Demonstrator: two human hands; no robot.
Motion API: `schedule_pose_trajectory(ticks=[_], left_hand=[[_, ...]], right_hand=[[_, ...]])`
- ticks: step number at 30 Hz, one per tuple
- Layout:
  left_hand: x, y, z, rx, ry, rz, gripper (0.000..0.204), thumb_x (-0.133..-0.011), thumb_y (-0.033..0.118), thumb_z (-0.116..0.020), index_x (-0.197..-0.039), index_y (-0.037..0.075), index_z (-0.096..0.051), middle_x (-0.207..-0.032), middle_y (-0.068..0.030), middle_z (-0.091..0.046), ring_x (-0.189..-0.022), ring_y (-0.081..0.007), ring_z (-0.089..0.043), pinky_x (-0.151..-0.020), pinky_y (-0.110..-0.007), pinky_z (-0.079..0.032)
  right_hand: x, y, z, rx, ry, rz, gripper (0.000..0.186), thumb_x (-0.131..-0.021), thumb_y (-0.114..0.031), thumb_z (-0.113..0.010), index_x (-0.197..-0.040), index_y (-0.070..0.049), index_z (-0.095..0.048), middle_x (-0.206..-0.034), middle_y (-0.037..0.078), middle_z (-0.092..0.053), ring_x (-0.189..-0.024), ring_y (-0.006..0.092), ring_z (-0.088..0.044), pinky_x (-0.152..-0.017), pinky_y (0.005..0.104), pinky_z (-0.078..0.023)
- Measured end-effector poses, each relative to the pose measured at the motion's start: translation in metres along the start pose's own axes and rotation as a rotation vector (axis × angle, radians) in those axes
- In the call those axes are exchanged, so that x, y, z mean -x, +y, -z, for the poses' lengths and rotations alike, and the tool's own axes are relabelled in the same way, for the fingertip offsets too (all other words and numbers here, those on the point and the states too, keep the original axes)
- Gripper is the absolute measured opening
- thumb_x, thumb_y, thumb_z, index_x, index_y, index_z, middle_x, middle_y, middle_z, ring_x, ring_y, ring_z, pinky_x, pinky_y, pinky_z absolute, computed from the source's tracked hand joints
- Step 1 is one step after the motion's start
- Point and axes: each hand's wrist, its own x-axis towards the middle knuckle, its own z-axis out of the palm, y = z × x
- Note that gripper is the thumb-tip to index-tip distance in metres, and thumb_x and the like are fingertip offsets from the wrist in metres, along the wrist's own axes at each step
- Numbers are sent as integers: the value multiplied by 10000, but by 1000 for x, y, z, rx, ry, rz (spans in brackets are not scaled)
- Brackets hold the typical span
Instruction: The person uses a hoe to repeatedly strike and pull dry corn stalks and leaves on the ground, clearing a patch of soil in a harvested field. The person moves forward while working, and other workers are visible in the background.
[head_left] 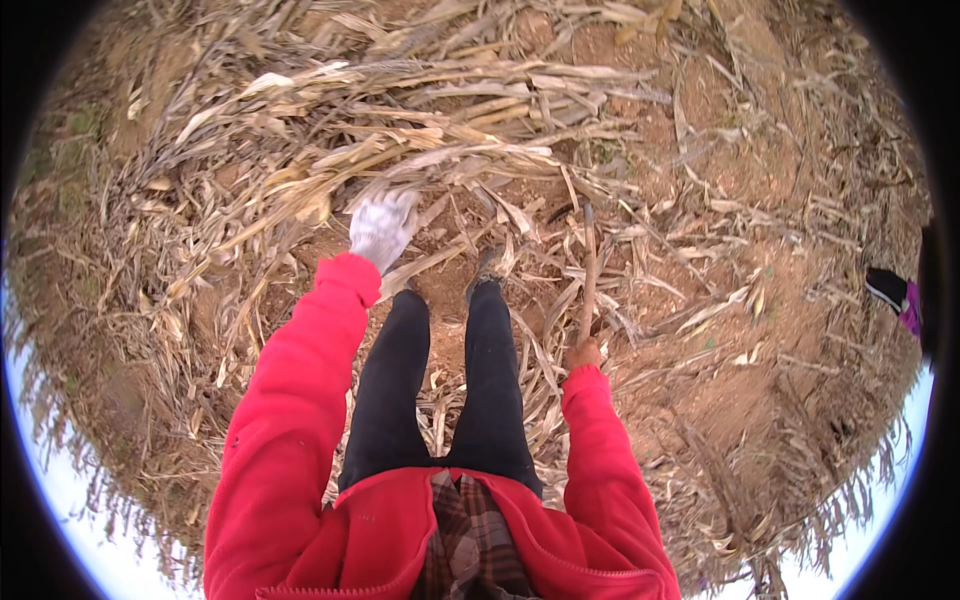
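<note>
My left hand (383, 228), in a pale knitted glove, reaches over the near edge of a heap of dry corn stalks (440, 130). Its fingers look slightly apart and blurred, with no stalk plainly in them. My bare right hand (582, 354) is wrapped round the lower end of a long wooden handle. That handle belongs to a sickle (589, 265), which points away from me over the ground. A dark, curved blade shows at its far end, partly hidden by dry leaves.
Reddish soil (790, 250) strewn with dry leaves and stalks surrounds me. Between my hands are my legs in dark trousers (490, 370), feet among the husks. At the far right edge shows another person's dark shoe (886, 288) with purple cloth above it.
</note>
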Motion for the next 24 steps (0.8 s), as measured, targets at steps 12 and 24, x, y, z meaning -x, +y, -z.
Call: schedule_pose_trajectory(ticks=[12, 24], left_hand=[[-192, 83, -83, -48, 172, -255, 226, -850, 221, -527, -1052, 126, -562, -1008, -92, -637, -960, -256, -605, -850, -377, -453], [-208, 47, -196, 362, -861, 239, 366, -869, 401, -513, -1051, 119, -658, -1147, -149, -621, -1055, -288, -593, -903, -406, -445]], right_hand=[[99, 62, -9, -465, 53, -78, 301, -715, -195, -682, -880, 20, -552, -740, 220, -604, -685, 356, -607, -634, 426, -480], [29, 18, -6, -1118, 125, -204, 145, -758, -85, -653, -805, -20, -532, -610, 12, -513, -499, 86, -469, -427, 259, -383]])
